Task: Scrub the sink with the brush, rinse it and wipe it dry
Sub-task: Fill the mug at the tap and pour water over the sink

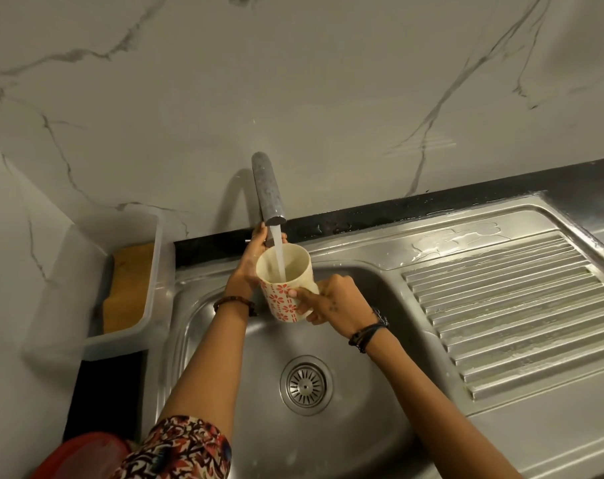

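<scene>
Right hand (pixel 331 299) holds mug (pixel 285 283) under running tap (pixel 267 188)

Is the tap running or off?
Running: a stream of water falls from the tap into the mug, which the right hand holds under it.

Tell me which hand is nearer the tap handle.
Left. The left hand reaches behind the mug to the tap handle at the tap base. The right hand holds the mug under the stream, farther forward.
</scene>
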